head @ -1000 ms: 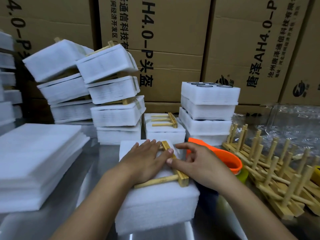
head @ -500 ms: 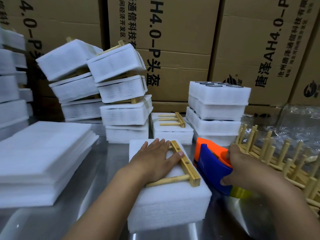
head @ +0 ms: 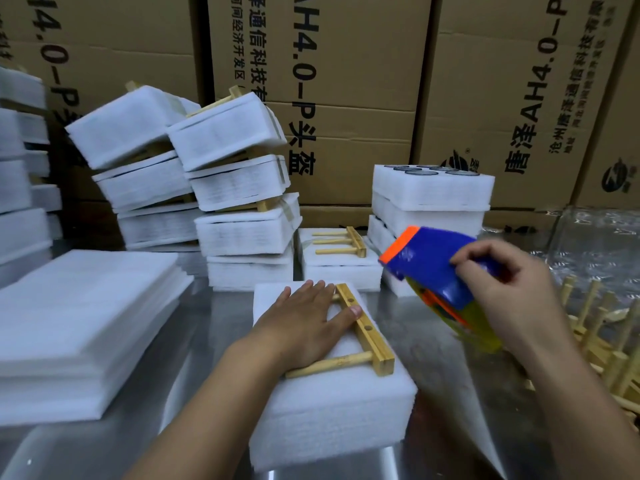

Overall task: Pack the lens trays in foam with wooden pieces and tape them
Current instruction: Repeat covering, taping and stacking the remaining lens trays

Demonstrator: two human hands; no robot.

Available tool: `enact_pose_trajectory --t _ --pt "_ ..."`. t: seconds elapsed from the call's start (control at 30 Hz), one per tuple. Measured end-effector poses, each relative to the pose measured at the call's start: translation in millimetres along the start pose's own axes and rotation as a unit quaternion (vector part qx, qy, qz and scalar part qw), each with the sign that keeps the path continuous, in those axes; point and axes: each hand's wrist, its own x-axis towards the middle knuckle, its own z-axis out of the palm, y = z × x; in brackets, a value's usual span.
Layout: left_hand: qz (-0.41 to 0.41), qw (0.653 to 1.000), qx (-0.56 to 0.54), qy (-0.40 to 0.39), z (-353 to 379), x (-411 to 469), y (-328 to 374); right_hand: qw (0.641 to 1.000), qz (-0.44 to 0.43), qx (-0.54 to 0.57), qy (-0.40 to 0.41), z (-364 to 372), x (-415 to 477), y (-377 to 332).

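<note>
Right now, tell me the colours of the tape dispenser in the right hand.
The tape dispenser is blue with orange parts; head view shows it.

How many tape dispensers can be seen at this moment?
1: the tape dispenser, gripped in the right hand, in the air to the right of the foam pack. Others may be hidden.

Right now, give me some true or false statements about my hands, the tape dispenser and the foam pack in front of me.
1. The left hand lies flat on the wooden piece on top of the foam pack. True.
2. The right hand is empty. False: it grips the tape dispenser.
3. The tape dispenser rests on the foam pack. False: it is held in the air, to the right of the pack.
4. A pile of flat foam sheets lies to the left of the pack. True.
</note>
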Motion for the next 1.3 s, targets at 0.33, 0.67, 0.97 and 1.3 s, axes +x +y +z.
enact_pose_trajectory --t 0.33,0.67,0.97,1.3 --pt "0.005 0.987 -0.141 0.076 -18.0 -4.5 10.3 0.951 -0.054 0.303 0.006 1.9 -11.7 -20.1" --pt "-0.035 0.687 -0.722 0.067 -54.8 -15.5 3.2 0.913 -0.021 0.391 -0.114 6.1 -18.6 -23.8" --pt "-0.059 0.613 -0.787 0.035 -55.3 -20.3 8.5 0.912 -0.057 0.379 -0.145 3.2 -15.7 -20.3" --pt "-0.123 0.637 -0.761 0.03 -52.9 -19.0 9.8 0.959 -0.145 0.091 -0.224 -16.8 -15.0 -18.8"
